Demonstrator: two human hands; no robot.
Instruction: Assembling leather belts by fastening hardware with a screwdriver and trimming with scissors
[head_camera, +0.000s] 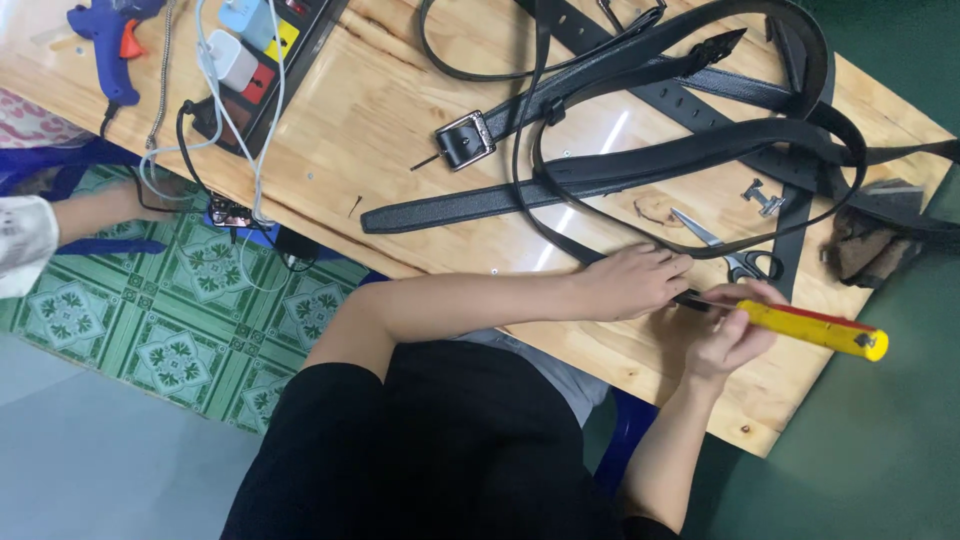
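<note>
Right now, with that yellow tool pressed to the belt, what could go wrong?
1. The left hand pins the black belt right beside the tip of the yellow-handled tool in the right hand; a slip could jab the fingers.
2. The work sits near the table edge; the belt may slide off.
3. Loose scissors lie close by and could be knocked.
</note>
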